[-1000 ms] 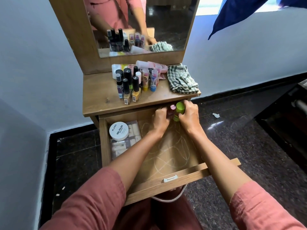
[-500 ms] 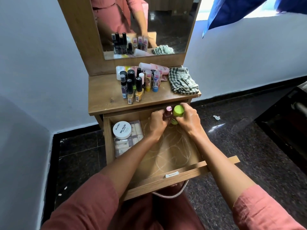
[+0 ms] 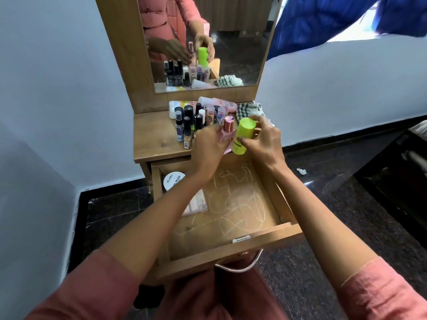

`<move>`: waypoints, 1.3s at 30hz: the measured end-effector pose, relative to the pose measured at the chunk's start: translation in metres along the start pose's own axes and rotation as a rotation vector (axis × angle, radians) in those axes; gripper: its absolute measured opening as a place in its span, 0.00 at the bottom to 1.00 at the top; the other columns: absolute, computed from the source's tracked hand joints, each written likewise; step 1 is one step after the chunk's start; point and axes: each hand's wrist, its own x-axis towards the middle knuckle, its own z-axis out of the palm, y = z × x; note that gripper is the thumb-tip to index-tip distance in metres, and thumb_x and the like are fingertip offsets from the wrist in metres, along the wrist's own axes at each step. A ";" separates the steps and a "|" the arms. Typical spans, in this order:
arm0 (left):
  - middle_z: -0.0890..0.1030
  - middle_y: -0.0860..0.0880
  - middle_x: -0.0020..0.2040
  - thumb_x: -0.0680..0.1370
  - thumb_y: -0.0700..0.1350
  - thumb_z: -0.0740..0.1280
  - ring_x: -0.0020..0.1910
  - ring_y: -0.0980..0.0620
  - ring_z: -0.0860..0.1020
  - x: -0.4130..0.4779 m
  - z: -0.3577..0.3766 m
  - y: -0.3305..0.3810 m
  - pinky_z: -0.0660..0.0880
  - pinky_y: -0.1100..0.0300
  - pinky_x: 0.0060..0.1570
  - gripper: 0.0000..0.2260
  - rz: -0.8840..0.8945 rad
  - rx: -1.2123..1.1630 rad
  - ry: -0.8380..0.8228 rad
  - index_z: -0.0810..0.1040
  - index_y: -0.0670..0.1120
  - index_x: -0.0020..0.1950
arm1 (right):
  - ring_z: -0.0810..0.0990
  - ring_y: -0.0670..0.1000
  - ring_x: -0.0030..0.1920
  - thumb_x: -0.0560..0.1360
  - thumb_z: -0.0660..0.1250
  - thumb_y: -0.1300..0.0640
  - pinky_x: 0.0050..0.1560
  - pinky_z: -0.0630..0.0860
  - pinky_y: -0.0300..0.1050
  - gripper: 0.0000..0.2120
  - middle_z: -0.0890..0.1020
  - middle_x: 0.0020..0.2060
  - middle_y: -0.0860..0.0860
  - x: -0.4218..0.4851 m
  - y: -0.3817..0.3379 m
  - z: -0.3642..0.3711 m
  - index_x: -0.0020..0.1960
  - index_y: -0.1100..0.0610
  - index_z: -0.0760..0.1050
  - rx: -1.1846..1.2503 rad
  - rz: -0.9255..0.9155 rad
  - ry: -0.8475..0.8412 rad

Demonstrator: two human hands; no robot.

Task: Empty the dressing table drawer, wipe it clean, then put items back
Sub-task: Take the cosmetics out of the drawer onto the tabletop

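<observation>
L hand [image 3: 209, 144] grips pink bottle [image 3: 227, 129], R hand [image 3: 263, 140] wraps green bottle [image 3: 242, 135]. Both upright over counter [image 3: 154, 137] edge, prob. to join bottle cluster [image 3: 191, 121]. Drawer [image 3: 208, 257] open; white jar [image 3: 173, 180] + flat pack [image 3: 196, 204] inside. Cloth [image 3: 247, 109] near for wipe.

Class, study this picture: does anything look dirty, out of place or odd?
Pale squiggly streaks cross the bare bottom of the drawer, like smeared powder or chalk. A small white scrap lies on the dark floor right of the table.
</observation>
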 end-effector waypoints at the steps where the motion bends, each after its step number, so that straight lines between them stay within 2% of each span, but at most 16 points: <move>1: 0.83 0.43 0.43 0.74 0.51 0.68 0.38 0.49 0.79 0.005 -0.002 0.001 0.74 0.59 0.35 0.14 -0.012 0.010 0.005 0.81 0.41 0.53 | 0.80 0.56 0.52 0.67 0.73 0.63 0.49 0.72 0.34 0.25 0.81 0.53 0.62 0.003 -0.003 0.000 0.62 0.65 0.70 -0.003 -0.003 0.004; 4: 0.82 0.43 0.41 0.75 0.49 0.68 0.37 0.48 0.78 0.016 -0.005 0.000 0.70 0.60 0.34 0.12 -0.040 0.014 0.020 0.81 0.41 0.51 | 0.79 0.54 0.51 0.67 0.73 0.64 0.49 0.72 0.33 0.25 0.80 0.53 0.62 0.011 -0.007 0.004 0.62 0.65 0.71 0.002 0.008 0.004; 7: 0.83 0.43 0.44 0.75 0.46 0.68 0.41 0.48 0.80 0.021 -0.002 -0.003 0.70 0.61 0.36 0.11 -0.054 0.063 0.029 0.80 0.41 0.53 | 0.76 0.50 0.47 0.66 0.73 0.65 0.44 0.66 0.27 0.24 0.81 0.52 0.61 0.017 -0.008 0.010 0.60 0.65 0.72 0.002 0.021 0.022; 10: 0.83 0.43 0.46 0.76 0.43 0.67 0.43 0.48 0.80 0.023 0.002 -0.005 0.70 0.60 0.36 0.10 -0.072 0.119 0.041 0.79 0.41 0.54 | 0.75 0.48 0.46 0.66 0.73 0.65 0.44 0.64 0.26 0.23 0.81 0.52 0.61 0.021 -0.006 0.016 0.59 0.65 0.72 -0.023 0.017 0.023; 12: 0.82 0.43 0.47 0.76 0.42 0.66 0.45 0.47 0.80 0.026 0.005 -0.006 0.71 0.59 0.37 0.10 -0.080 0.122 0.040 0.78 0.40 0.55 | 0.78 0.51 0.49 0.67 0.73 0.63 0.44 0.66 0.28 0.23 0.81 0.53 0.60 0.024 -0.005 0.019 0.60 0.63 0.72 -0.043 0.013 0.017; 15: 0.82 0.43 0.50 0.76 0.40 0.65 0.48 0.47 0.80 0.031 0.008 -0.007 0.72 0.60 0.41 0.10 -0.095 0.130 0.050 0.77 0.40 0.57 | 0.78 0.55 0.56 0.69 0.73 0.59 0.55 0.74 0.44 0.25 0.79 0.56 0.57 0.027 -0.004 0.023 0.63 0.61 0.70 -0.092 0.024 -0.003; 17: 0.81 0.43 0.51 0.77 0.38 0.64 0.49 0.47 0.80 0.033 0.010 -0.007 0.72 0.61 0.41 0.10 -0.094 0.137 0.060 0.77 0.40 0.58 | 0.77 0.56 0.59 0.69 0.72 0.58 0.57 0.74 0.50 0.26 0.79 0.58 0.57 0.029 -0.004 0.025 0.64 0.60 0.69 -0.111 0.038 -0.004; 20: 0.82 0.43 0.50 0.77 0.36 0.63 0.49 0.47 0.80 0.035 0.013 -0.007 0.74 0.60 0.42 0.10 -0.089 0.148 0.076 0.77 0.40 0.57 | 0.76 0.56 0.60 0.70 0.72 0.58 0.58 0.73 0.51 0.26 0.78 0.59 0.57 0.032 -0.005 0.026 0.65 0.60 0.68 -0.116 0.054 0.003; 24: 0.82 0.44 0.49 0.77 0.34 0.61 0.47 0.49 0.81 0.036 0.016 -0.009 0.80 0.53 0.44 0.09 -0.076 0.175 0.068 0.76 0.41 0.55 | 0.76 0.56 0.60 0.70 0.72 0.58 0.58 0.74 0.52 0.27 0.78 0.59 0.57 0.036 -0.005 0.027 0.66 0.59 0.68 -0.111 0.074 0.006; 32: 0.81 0.42 0.52 0.77 0.34 0.61 0.50 0.47 0.81 0.031 0.014 -0.009 0.79 0.53 0.46 0.10 -0.032 0.209 0.088 0.75 0.39 0.57 | 0.74 0.55 0.63 0.70 0.71 0.62 0.64 0.71 0.51 0.30 0.76 0.63 0.58 0.032 0.001 0.029 0.69 0.60 0.65 -0.105 0.041 0.005; 36: 0.81 0.42 0.51 0.78 0.34 0.60 0.48 0.46 0.82 0.030 0.012 -0.006 0.80 0.50 0.45 0.09 -0.038 0.197 0.089 0.75 0.39 0.57 | 0.74 0.55 0.64 0.70 0.71 0.64 0.64 0.71 0.50 0.31 0.75 0.64 0.59 0.026 0.003 0.027 0.70 0.61 0.63 -0.096 0.040 0.007; 39: 0.82 0.42 0.50 0.78 0.34 0.61 0.46 0.47 0.82 0.028 0.010 -0.005 0.80 0.55 0.43 0.10 -0.038 0.209 0.122 0.75 0.40 0.57 | 0.75 0.55 0.63 0.71 0.70 0.64 0.63 0.73 0.52 0.30 0.75 0.64 0.57 0.022 0.006 0.022 0.70 0.60 0.64 -0.116 0.050 0.011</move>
